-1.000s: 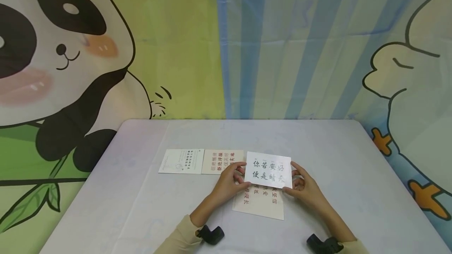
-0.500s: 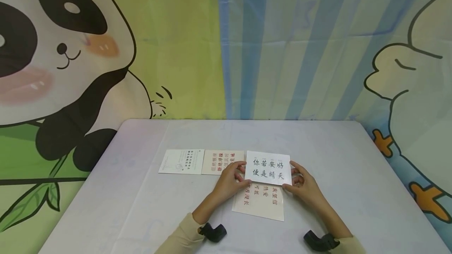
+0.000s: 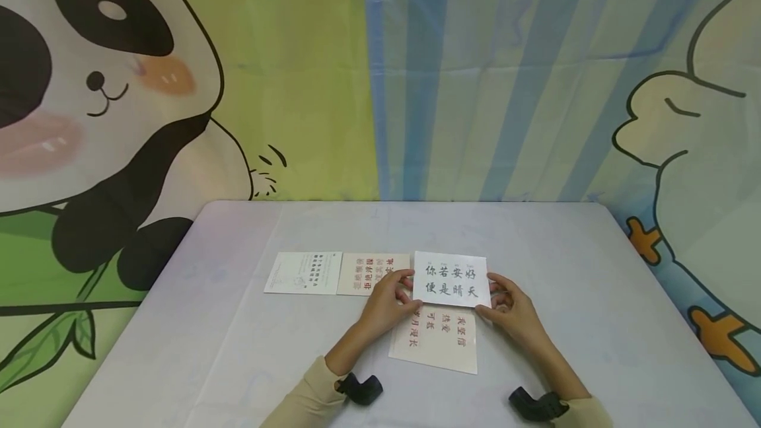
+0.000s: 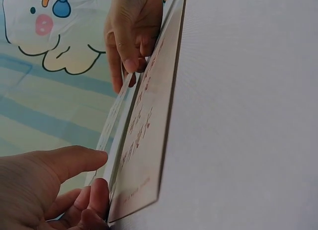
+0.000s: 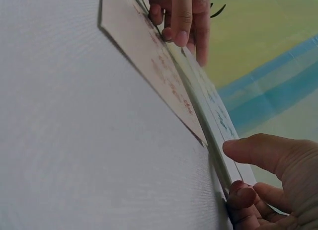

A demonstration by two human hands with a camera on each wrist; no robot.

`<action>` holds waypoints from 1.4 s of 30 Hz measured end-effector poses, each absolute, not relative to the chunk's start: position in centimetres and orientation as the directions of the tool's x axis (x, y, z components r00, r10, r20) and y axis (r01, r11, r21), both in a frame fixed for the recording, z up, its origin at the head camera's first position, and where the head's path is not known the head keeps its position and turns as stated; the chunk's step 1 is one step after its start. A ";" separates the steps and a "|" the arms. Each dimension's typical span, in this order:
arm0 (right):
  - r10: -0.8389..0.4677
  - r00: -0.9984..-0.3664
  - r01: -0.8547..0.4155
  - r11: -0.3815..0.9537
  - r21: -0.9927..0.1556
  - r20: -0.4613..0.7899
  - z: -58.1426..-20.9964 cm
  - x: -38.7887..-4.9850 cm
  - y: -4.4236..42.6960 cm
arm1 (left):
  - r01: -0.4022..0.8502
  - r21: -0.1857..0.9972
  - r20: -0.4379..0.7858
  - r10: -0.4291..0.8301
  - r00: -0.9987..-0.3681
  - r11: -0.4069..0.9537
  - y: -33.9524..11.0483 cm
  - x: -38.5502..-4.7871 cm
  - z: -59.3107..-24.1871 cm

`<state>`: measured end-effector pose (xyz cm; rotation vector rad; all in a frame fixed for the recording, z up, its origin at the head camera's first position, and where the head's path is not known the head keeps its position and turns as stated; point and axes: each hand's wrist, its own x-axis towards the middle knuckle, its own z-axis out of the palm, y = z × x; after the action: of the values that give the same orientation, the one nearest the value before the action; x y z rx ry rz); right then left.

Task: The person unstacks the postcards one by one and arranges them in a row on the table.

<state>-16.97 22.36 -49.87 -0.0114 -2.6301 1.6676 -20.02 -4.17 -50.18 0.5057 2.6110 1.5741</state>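
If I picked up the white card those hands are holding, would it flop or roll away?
The white card is probably fairly stiff: it looks flat between the left hand and right hand. It's likely light, since both grip only its sides. It probably wouldn't roll, being flat with straight edges.

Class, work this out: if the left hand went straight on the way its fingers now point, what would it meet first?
Most likely the white card, whose left edge the left hand holds; depth beyond it is hard to judge.

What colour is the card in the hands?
The card is white with dark writing, clearest in the head view.
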 end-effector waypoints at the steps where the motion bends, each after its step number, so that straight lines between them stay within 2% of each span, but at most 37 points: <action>1: 0.025 -0.999 -0.010 0.428 -0.904 0.023 -49.9 -17.0 22.3 | 0.249 0.868 0.122 0.300 -0.946 0.430 -4.2 -20.0 -50.2; 11: 0.047 -0.998 -0.014 0.475 -0.880 0.041 -50.0 -16.8 21.9 | 0.247 0.851 0.120 0.285 -0.951 0.464 -4.4 -20.2 -50.3; 20: 0.068 -0.997 0.005 0.447 -0.894 0.029 -50.2 -16.5 22.0 | 0.245 0.834 0.105 0.293 -0.950 0.494 -4.3 -20.1 -50.7; 42: 0.122 -0.992 0.048 0.434 -0.900 0.007 -50.0 -16.5 21.5 | 0.211 0.866 0.099 0.258 -0.961 0.453 -4.5 -20.2 -51.0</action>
<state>-16.46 21.54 -50.03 -0.1544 -2.5997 1.6274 -20.21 -4.47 -50.97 0.4254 2.6379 1.5615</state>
